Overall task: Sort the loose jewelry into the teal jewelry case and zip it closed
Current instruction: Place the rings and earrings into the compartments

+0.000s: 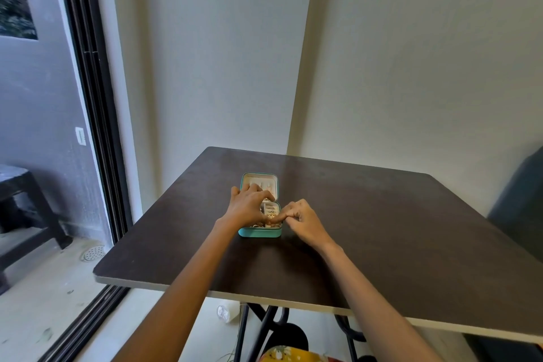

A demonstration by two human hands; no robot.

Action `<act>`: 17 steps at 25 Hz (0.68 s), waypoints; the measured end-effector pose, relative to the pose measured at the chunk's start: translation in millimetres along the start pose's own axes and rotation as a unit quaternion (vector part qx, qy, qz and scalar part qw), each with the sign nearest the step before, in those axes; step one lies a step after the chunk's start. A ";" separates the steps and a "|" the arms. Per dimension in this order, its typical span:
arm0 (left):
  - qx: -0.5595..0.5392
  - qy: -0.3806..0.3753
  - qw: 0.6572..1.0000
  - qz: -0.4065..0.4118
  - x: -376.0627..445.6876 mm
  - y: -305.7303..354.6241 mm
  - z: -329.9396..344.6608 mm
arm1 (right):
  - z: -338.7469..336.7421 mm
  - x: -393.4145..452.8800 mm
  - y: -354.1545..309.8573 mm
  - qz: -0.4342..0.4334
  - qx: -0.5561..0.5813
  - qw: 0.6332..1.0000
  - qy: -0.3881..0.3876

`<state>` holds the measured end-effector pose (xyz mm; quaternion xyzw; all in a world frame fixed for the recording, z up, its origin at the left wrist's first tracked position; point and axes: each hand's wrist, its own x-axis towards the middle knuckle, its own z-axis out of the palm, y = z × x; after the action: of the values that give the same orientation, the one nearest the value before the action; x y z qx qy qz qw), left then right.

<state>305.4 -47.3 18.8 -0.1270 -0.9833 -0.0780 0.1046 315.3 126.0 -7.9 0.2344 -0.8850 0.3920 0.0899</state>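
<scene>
The teal jewelry case (259, 232) sits open on the dark table (382, 229), straight ahead of me and a little left of my midline, its long axis running away from me: the tray half nearest, the lid (259, 179) folded back flat beyond it. My left hand (249, 206) lies over the left side of the case, fingers spread and reaching across the hinge toward the lid. My right hand (302, 220) comes in from the right edge, most fingers curled, the forefinger stretched into the tray where small gold pieces (271, 215) lie; whether it pinches one or only prods it, I cannot tell. Both hands are at the case, the left one further over it. I judge that closing means swinging the lid toward me over the tray, so my left hand is better placed to lift it.
</scene>
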 end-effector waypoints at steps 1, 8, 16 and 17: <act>-0.003 -0.003 1.000 -0.001 -0.2 0.4 -0.3 | -0.3 -0.6 -1.2 0.003 0.008 1.000 0.007; -0.015 -0.018 1.000 -0.017 0.1 -2.2 3.7 | -14.2 7.0 -7.6 0.005 -0.068 0.996 -0.049; -0.027 -0.021 0.999 -0.020 2.7 -3.6 5.4 | -13.0 13.9 -11.0 0.004 -0.079 0.995 -0.061; -0.033 -0.023 0.999 -0.023 2.7 -3.7 5.6 | -15.8 15.3 -12.4 -0.002 -0.086 0.994 -0.066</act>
<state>300.9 -49.2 13.6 -0.1097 -0.9849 -0.1102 0.0761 307.5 125.2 16.1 0.2529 -0.9190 0.2978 0.0518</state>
